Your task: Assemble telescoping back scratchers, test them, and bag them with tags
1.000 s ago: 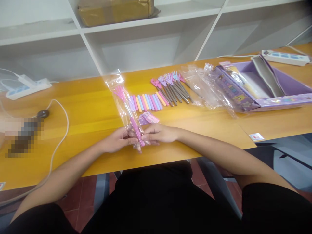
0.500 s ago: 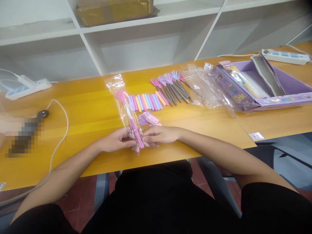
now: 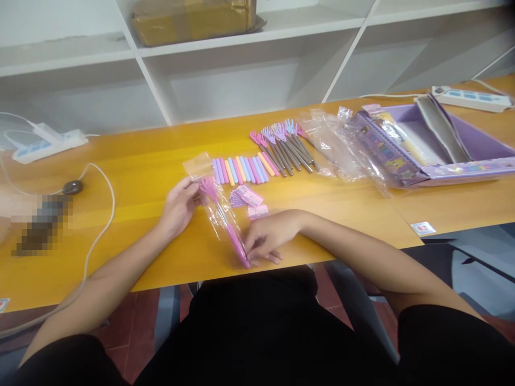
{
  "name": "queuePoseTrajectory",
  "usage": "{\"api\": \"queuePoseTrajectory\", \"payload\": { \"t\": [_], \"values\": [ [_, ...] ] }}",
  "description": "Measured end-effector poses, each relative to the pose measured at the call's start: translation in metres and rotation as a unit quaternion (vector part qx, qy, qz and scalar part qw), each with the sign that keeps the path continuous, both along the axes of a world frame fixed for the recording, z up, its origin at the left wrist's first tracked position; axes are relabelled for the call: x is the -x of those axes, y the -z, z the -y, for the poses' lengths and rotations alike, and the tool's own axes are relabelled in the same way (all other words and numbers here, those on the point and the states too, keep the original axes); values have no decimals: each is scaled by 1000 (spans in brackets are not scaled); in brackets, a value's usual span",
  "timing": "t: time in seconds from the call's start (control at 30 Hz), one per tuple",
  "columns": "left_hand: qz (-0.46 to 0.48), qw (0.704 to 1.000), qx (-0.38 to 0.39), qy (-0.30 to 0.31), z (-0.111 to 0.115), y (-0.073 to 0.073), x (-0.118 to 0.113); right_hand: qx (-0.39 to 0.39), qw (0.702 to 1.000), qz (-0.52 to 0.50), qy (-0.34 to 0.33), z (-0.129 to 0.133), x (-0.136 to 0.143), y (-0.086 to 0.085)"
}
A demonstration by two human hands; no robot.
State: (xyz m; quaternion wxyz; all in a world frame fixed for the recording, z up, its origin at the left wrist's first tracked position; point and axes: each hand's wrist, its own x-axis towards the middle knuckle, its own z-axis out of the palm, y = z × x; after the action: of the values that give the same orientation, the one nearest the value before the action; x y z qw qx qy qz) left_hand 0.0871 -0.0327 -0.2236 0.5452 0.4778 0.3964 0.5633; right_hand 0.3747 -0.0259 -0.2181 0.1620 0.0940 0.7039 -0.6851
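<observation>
A pink hand-shaped stick [image 3: 231, 230] lies slantwise inside a clear plastic sleeve [image 3: 218, 221] near the table's front edge. My left hand [image 3: 180, 208] pinches the upper part of the sleeve beside the pink hand-shaped head. At the lower end, the fingers of my right hand [image 3: 267, 237] close on the pink handle. Just beyond lie small pink and purple cards [image 3: 251, 196] and a row of pastel tubes [image 3: 241, 170]. Several metal sticks with hand-shaped heads [image 3: 285, 147] are fanned out to the right of the tubes.
Crumpled clear bags [image 3: 340, 142] lie against a purple display box [image 3: 462, 170] at the right. Power strips [image 3: 470, 98] [image 3: 50, 146] sit at both back corners. A white cable [image 3: 110, 206] crosses the left side. White shelves [image 3: 249, 42] with a cardboard box [image 3: 193, 21] stand behind.
My left hand has moved up to the sleeve's upper part. My right hand has shifted down and slightly right with the handle, and the stick now lies lower.
</observation>
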Motion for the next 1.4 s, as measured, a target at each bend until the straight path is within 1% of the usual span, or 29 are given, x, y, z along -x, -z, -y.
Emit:
{"api": "queuePoseTrajectory", "payload": {
  "t": [0.1,0.2,0.37,0.43,0.47,0.5,0.53,0.57,0.63,0.67,0.7,0.73,0.83,0.93,1.07,1.2,1.27,1.4],
  "values": [
    [5,1000,-5,-26,-5,0,4,17,999,27,-27,2,1,-1],
    [-14,999,-9,-27,-8,2,8,32,998,36,-34,4,2,-2],
    [-53,998,-14,-35,-9,5,11,36,998,47,-11,3,-1,-8],
    [-79,996,-17,-27,-9,6,12,17,999,35,20,1,-5,-12],
    [-92,995,-18,-22,-9,6,11,4,999,17,52,0,-6,-13],
    [-107,994,-19,-18,-8,7,11,-14,995,-9,98,-2,-7,-13],
    [-122,992,-19,-12,-7,7,9,-37,986,-41,160,-3,-8,-12],
    [-136,991,-16,-7,-5,7,7,-66,968,-77,231,-4,-8,-10],
    [-163,986,-9,5,1,6,3,-127,911,-142,366,-7,-6,-4],
    [-175,985,-5,13,4,5,0,-156,881,-167,415,-7,-5,0],
    [-184,983,1,22,8,4,-3,-179,858,-185,445,-8,-4,3],
    [-192,981,7,32,12,3,-5,-196,844,-201,457,-9,-2,6],
    [-204,977,20,57,23,1,-12,-242,832,-243,436,-8,2,12],
    [-201,978,18,60,29,1,-15,-252,827,-265,427,-4,7,15],
    [-198,978,21,65,30,4,-18,-203,823,-243,473,0,13,17],
    [-186,977,29,101,27,6,-19,-159,813,-211,518,0,13,15],
    [-175,977,22,121,26,6,-20,-172,807,-208,525,-1,11,13],
    [-159,974,4,164,25,9,-20,-240,790,-243,509,-4,9,13]
  ]
}}
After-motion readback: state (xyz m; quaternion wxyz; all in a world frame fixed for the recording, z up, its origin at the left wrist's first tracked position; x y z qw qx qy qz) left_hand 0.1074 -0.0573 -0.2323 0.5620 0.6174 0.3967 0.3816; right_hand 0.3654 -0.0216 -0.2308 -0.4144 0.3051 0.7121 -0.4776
